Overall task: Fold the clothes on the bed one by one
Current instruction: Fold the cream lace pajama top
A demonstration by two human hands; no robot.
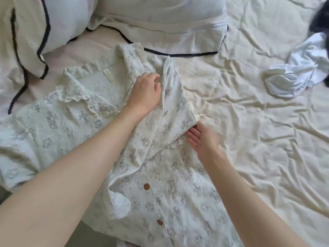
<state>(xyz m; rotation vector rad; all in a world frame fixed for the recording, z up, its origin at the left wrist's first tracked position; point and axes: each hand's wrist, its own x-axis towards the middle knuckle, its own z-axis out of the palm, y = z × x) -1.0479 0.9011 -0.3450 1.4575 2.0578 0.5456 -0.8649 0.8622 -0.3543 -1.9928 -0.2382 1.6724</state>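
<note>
Rumpled cream bedsheet [258, 122] fills the view, with two pillows [160, 24] in dark-piped cases at its far end. Across the near left of the bed lies a pale pyjama shirt [178, 193], printed with small crosses and cartoon figures, front side up, its right sleeve folded inward across the chest. A crumpled white garment [299, 72] sits well apart at the far right, beside something dark at the frame's edge. The left hand [146, 93] rests on the shirt by the lace-edged collar [74, 93], its fingers curled and pinching the fabric of the folded part. The right hand [203, 139] is flat with straight fingers at the folded sleeve's cuff. Two brown buttons [146, 186] show on the placket. A small neck label [108, 75] is sewn inside the collar; its writing is too faint to read.
</note>
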